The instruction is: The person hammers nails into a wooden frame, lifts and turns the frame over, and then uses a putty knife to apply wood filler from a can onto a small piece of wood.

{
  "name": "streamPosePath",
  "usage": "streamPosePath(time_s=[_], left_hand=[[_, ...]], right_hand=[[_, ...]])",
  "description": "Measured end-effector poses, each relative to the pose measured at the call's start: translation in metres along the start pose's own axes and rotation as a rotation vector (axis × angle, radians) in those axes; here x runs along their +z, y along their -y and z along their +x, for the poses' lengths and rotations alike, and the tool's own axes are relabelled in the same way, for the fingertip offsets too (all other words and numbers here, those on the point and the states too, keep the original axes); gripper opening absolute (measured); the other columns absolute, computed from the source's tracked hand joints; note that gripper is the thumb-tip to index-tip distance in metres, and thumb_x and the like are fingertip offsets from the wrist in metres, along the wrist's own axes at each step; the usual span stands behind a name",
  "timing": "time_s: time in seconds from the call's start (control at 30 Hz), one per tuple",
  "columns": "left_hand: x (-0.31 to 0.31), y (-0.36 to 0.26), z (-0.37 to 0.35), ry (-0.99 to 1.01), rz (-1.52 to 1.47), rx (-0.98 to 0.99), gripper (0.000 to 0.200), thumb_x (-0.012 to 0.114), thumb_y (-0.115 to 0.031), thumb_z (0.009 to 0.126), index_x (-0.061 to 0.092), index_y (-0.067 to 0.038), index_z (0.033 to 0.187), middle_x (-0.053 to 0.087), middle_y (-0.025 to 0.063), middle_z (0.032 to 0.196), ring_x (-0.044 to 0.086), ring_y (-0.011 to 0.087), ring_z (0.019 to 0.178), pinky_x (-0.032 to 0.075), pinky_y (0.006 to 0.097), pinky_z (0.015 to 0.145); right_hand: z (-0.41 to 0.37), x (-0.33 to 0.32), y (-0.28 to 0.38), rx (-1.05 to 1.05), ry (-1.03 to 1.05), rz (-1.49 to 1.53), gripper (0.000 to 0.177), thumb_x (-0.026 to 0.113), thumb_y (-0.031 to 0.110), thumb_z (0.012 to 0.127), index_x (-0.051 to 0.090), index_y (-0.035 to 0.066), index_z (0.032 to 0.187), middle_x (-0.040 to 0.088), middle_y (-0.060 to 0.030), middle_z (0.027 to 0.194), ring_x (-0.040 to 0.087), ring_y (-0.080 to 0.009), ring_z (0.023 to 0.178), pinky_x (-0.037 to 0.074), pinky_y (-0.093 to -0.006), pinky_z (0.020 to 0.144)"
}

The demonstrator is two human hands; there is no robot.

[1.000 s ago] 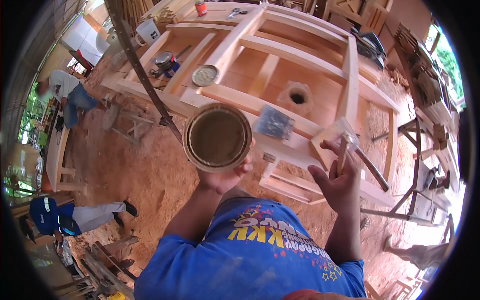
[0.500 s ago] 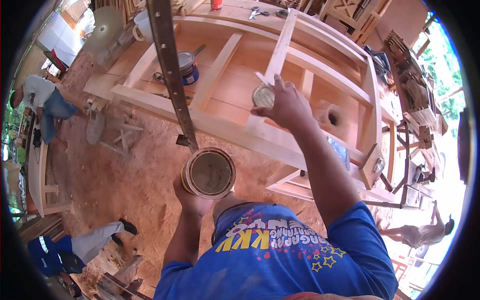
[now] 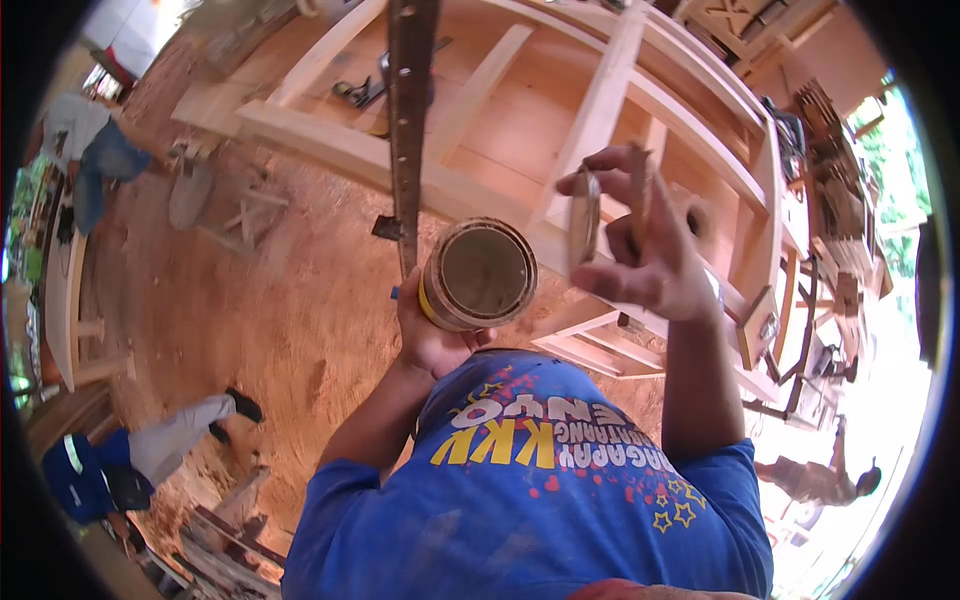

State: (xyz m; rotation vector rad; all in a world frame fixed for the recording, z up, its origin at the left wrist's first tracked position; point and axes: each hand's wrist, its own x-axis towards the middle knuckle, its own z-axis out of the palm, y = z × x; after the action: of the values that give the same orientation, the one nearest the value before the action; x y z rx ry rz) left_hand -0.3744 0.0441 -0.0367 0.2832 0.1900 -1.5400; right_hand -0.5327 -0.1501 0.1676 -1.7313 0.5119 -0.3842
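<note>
My left hand [image 3: 437,340] is wrapped round an open paint can [image 3: 430,298], tilted so that its mouth faces me. Its rim is smeared, and greyish-beige stuff coats the inside. A round can lid [image 3: 584,215], seen nearly edge-on, is in my right hand [image 3: 650,245], pinched between thumb and fingertips. A thin flat strip [image 3: 642,185] also sticks up among those fingers; its kind is not clear. The lid is apart from the can, to the right of it. Behind both hands lies a wooden frame [image 3: 480,95] with crossbars over a panel.
A perforated metal bar [image 3: 408,130] rises just behind the can. A hand plane [image 3: 358,93] lies on the panel. One person [image 3: 95,140] is at the far left, another [image 3: 160,460] at lower left, a third [image 3: 820,480] at right. Stacked wood [image 3: 835,200] stands on the right.
My right hand has lifted the lid off the panel and brought it down toward me, near the can. The can in my left hand appears further right and higher in view.
</note>
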Motion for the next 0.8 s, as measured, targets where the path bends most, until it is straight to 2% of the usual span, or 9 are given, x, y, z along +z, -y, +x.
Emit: streamPosePath(time_s=[0.03, 0.07, 0.13, 0.17, 0.27, 0.47, 0.53, 0.63, 0.8], left_hand=[[0.007, 0.004, 0.000, 0.014, 0.015, -0.010, 0.091, 0.046, -0.081, 0.089, 0.050, -0.014, 0.151, 0.066, 0.0169, 0.130, 0.070, 0.0346, 0.091, 0.057, 0.0447, 0.070], [0.017, 0.012, -0.002, 0.042, 0.034, -0.032, 0.091, 0.048, -0.081, 0.089, 0.050, -0.014, 0.151, 0.066, 0.0166, 0.130, 0.070, 0.0344, 0.091, 0.057, 0.0447, 0.070], [0.032, 0.033, -0.002, 0.063, 0.081, -0.083, 0.090, 0.052, -0.081, 0.088, 0.051, -0.017, 0.151, 0.065, 0.0130, 0.132, 0.070, 0.0331, 0.091, 0.057, 0.0441, 0.070], [0.033, 0.041, 0.000, 0.091, 0.104, -0.102, 0.087, 0.054, -0.080, 0.088, 0.052, -0.019, 0.149, 0.064, 0.0107, 0.132, 0.069, 0.0321, 0.092, 0.056, 0.0443, 0.072], [0.040, 0.073, 0.007, 0.123, 0.136, -0.187, 0.082, 0.056, -0.078, 0.088, 0.055, -0.020, 0.146, 0.065, 0.0062, 0.125, 0.067, 0.0301, 0.094, 0.054, 0.0449, 0.075], [0.060, 0.115, 0.011, 0.028, 0.229, -0.351, 0.086, 0.052, -0.083, 0.088, 0.056, -0.017, 0.143, 0.065, 0.0071, 0.109, 0.065, 0.0294, 0.095, 0.051, 0.0445, 0.078], [0.073, 0.140, 0.007, -0.023, 0.247, -0.403, 0.089, 0.049, -0.085, 0.087, 0.056, -0.016, 0.143, 0.066, 0.0090, 0.111, 0.065, 0.0302, 0.094, 0.050, 0.0452, 0.076], [0.085, 0.175, 0.008, 0.057, 0.381, -0.510, 0.104, 0.035, -0.095, 0.083, 0.045, -0.020, 0.154, 0.062, 0.0135, 0.136, 0.065, 0.0312, 0.106, 0.053, 0.0467, 0.074], [0.087, 0.225, -0.005, 0.084, 0.248, -0.622, 0.116, 0.024, -0.099, 0.080, 0.046, -0.011, 0.153, 0.063, 0.0185, 0.128, 0.065, 0.0316, 0.090, 0.052, 0.0455, 0.078]], right_hand=[[-0.007, 0.003, 0.003, -0.027, 0.026, 0.045, 0.096, 0.099, 0.019, 0.072, 0.038, 0.007, 0.146, 0.058, -0.0065, 0.136, 0.046, 0.0019, 0.061, 0.031, -0.0195, 0.048], [-0.015, 0.005, 0.007, -0.055, 0.061, 0.091, 0.092, 0.098, 0.016, 0.073, 0.036, 0.006, 0.141, 0.055, -0.0090, 0.138, 0.060, -0.0044, 0.084, 0.046, -0.0202, 0.058], [-0.026, 0.012, -0.024, -0.362, 0.037, 0.055, 0.100, 0.102, 0.029, 0.069, 0.040, 0.004, 0.144, 0.056, -0.0165, 0.141, 0.053, -0.0257, 0.130, 0.048, -0.0388, 0.104], [-0.034, 0.006, -0.025, -0.497, 0.014, -0.190, 0.095, 0.102, 0.029, 0.068, 0.049, 0.003, 0.142, 0.056, -0.0147, 0.139, 0.055, -0.0266, 0.128, 0.049, -0.0403, 0.104], [-0.080, -0.009, -0.025, -0.265, 0.018, -0.344, 0.089, 0.097, 0.037, 0.072, 0.054, 0.002, 0.142, 0.063, -0.0215, 0.139, 0.062, -0.0357, 0.129, 0.049, -0.0429, 0.110], [-0.172, -0.040, -0.036, -0.159, -0.154, -0.366, 0.079, 0.097, 0.035, 0.068, 0.055, 0.002, 0.126, 0.057, -0.0301, 0.146, 0.065, -0.0464, 0.121, 0.054, -0.0486, 0.094], [-0.204, -0.052, -0.045, -0.283, -0.272, -0.390, 0.083, 0.098, 0.040, 0.066, 0.055, 0.002, 0.125, 0.054, -0.0317, 0.148, 0.063, -0.0475, 0.123, 0.054, -0.0493, 0.095], [-0.241, -0.064, -0.057, -0.330, -0.366, -0.438, 0.091, 0.096, 0.054, 0.065, 0.055, 0.003, 0.129, 0.048, -0.0323, 0.154, 0.060, -0.0492, 0.127, 0.054, -0.0506, 0.099], [-0.297, -0.067, -0.064, -0.223, -0.422, -0.414, 0.095, 0.092, 0.061, 0.069, 0.053, 0.006, 0.137, 0.046, -0.0303, 0.154, 0.059, -0.0498, 0.129, 0.052, -0.0518, 0.102]])
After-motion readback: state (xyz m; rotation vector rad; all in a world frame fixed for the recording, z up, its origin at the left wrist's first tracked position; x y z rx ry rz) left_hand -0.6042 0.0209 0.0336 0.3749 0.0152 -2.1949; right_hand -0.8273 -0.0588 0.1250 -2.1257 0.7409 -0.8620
